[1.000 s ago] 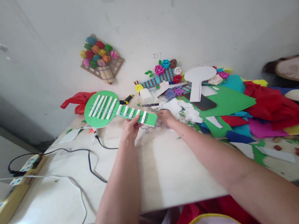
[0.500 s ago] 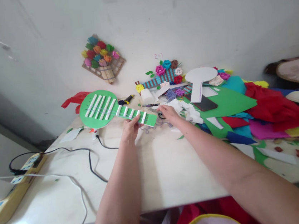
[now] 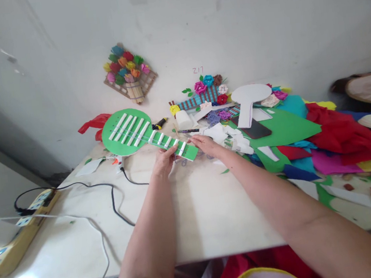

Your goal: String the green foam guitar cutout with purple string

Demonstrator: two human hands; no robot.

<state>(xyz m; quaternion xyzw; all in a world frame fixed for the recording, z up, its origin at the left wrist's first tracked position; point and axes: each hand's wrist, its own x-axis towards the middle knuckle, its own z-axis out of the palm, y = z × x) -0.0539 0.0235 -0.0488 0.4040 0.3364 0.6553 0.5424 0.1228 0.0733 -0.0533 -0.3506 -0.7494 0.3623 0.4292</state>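
Observation:
A green guitar-shaped paper cutout (image 3: 114, 140) is tilted above the table, with white rolled strips across its round body and neck and thin thread running lengthwise. My left hand (image 3: 164, 159) is closed round the neck near its narrow end, thumb on top. Beside that end, my right hand (image 3: 203, 145) has its fingers pinched together at the edge; whatever they hold is too small to make out. Purple thread (image 3: 182, 162) hangs loosely under the neck. A dark pen (image 3: 188, 131) lies just behind my right hand.
A glue gun (image 3: 120, 163) and yellow-handled pliers (image 3: 160, 123) lie near the guitar's body. Cords run left to a power strip (image 3: 35, 218). Paper scraps (image 3: 239, 139), a white paddle-shaped cutout (image 3: 250, 93), a dark phone (image 3: 258, 130) and red crepe paper (image 3: 342, 132) fill the right side.
My right hand has shifted left to the tip of the neck. The guitar has moved slightly right in view, still in my left hand.

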